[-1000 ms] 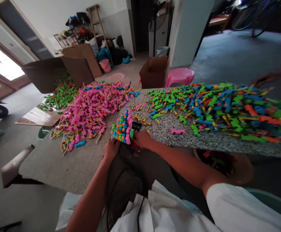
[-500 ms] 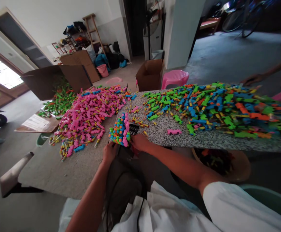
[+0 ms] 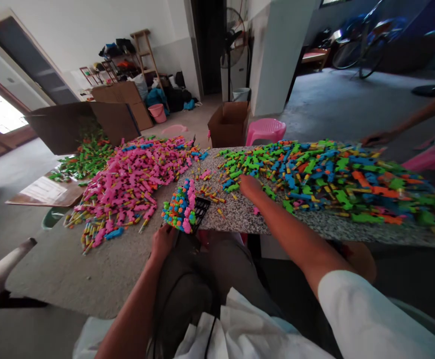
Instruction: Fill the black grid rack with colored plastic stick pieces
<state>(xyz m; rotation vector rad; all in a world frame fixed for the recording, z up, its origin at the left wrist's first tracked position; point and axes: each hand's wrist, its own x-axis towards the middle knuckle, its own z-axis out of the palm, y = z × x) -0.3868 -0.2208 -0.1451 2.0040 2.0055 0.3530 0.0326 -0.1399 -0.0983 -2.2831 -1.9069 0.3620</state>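
Note:
At the near edge of the stone-topped table, my left hand (image 3: 162,243) is closed on the lower edge of a black slotted tray (image 3: 201,212). Rows of small blue, green, orange and pink plastic toys (image 3: 180,205) stand packed in its left part; the right part shows bare slots. My right hand (image 3: 251,187) reaches over the table to the near left end of a pile of green, blue and orange toys (image 3: 315,172). Its fingers look curled together, and whatever is between them is hidden. Loose yellow-tipped pieces (image 3: 212,193) lie between the hands.
A large heap of pink toys (image 3: 127,182) covers the left side. Behind it, green toys (image 3: 85,157) spill from a cardboard box (image 3: 58,127). Beyond the table stand another cardboard box (image 3: 228,124) and a pink stool (image 3: 266,130). Another person's hand (image 3: 376,138) rests by the far right pile.
My right hand has left the tray and moved right, to the green and blue pile. My left hand keeps hold of the tray, whose bare slots show more now.

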